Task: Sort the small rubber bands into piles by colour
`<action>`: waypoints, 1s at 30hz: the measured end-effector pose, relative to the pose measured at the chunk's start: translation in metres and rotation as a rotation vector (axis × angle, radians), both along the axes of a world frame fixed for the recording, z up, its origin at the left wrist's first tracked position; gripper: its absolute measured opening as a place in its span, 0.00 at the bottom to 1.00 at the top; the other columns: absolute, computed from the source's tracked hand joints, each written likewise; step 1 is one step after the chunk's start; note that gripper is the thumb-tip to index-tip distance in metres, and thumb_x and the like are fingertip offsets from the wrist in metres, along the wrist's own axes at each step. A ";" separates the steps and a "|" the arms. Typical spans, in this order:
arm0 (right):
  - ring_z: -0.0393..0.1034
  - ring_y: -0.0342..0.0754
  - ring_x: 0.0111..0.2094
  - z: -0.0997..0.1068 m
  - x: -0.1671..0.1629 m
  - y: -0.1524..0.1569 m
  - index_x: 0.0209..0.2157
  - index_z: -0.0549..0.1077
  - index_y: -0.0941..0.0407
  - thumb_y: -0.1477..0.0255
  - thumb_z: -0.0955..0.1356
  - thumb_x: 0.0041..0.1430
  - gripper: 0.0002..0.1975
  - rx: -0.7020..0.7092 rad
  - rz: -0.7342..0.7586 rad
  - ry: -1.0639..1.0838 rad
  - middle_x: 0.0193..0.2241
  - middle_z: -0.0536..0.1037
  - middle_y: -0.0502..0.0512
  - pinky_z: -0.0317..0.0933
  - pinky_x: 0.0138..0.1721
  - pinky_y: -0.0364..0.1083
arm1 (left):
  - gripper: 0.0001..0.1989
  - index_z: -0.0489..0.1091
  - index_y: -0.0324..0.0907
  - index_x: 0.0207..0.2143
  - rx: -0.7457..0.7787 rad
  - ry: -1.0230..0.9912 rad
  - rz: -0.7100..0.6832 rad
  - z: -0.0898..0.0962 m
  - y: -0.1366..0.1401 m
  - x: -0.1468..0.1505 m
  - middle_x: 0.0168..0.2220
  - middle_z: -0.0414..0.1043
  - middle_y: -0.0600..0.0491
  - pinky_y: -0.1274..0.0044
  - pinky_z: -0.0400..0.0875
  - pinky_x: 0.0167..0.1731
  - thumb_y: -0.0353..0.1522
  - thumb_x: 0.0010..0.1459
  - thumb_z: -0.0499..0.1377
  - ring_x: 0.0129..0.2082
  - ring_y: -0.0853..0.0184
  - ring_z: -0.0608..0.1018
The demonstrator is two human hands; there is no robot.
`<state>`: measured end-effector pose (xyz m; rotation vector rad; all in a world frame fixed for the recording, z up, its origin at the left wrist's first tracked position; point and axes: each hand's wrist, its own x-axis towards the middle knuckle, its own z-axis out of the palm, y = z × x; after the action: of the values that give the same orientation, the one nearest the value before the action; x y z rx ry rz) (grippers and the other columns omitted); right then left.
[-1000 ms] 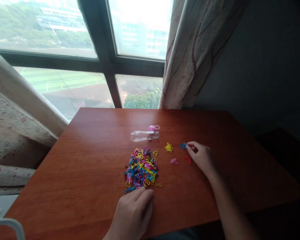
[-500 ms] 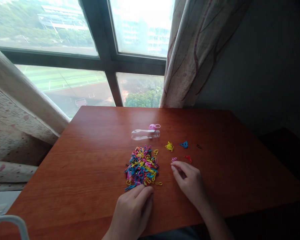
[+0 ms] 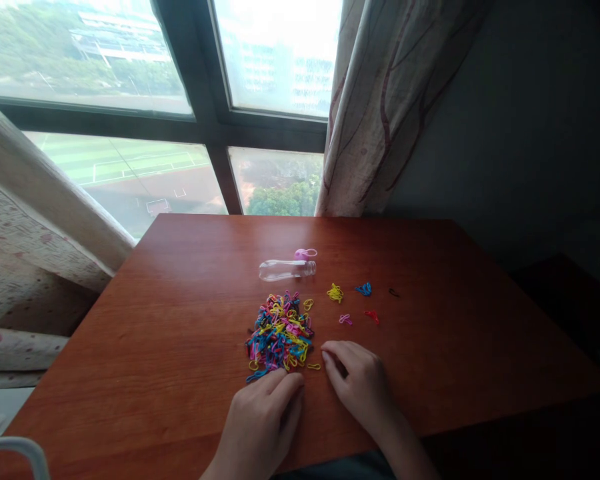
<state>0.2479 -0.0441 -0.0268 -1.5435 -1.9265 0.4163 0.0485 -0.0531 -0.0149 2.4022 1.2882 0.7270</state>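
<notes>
A heap of small pear-shaped safety pins [image 3: 280, 333] in mixed colours lies on the table. My left hand [image 3: 265, 413] rests at the heap's near edge, fingers curled together; what they hold, if anything, is hidden. To the heap's right is my right hand [image 3: 355, 373], thumb and forefinger drawn together with nothing visible at the tips. A loose yellow pin [image 3: 313, 367] lies just left of those fingertips. Beyond this hand are sorted little groups: yellow pins [image 3: 335, 293], blue pins [image 3: 364, 289], pink pins [image 3: 345, 319], red pins [image 3: 372, 317] and a dark pin [image 3: 394, 292].
A clear plastic bottle [image 3: 285, 269] lies on its side behind the heap, with a pink cap [image 3: 305, 254] with a loop beside it. The wooden table [image 3: 170, 300] reaches back to a window [image 3: 275, 180] between curtains. A white curved bar [image 3: 20, 443] is at lower left.
My right hand has moved left and slightly nearer, away from the pink pins, which now lie uncovered. My left hand has stayed by the heap. The whole view has shifted slightly.
</notes>
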 end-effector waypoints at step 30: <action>0.75 0.48 0.34 0.001 0.001 0.000 0.36 0.75 0.53 0.75 0.63 0.63 0.08 -0.043 -0.009 0.028 0.33 0.80 0.53 0.64 0.39 0.44 | 0.07 0.70 0.46 0.40 0.031 -0.050 0.149 0.001 0.006 -0.002 0.34 0.79 0.56 0.78 0.73 0.30 0.32 0.64 0.53 0.30 0.66 0.81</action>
<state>0.2489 -0.0436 -0.0256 -1.5651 -1.8997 0.4763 0.0467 -0.0475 -0.0136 2.3151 1.4569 0.8479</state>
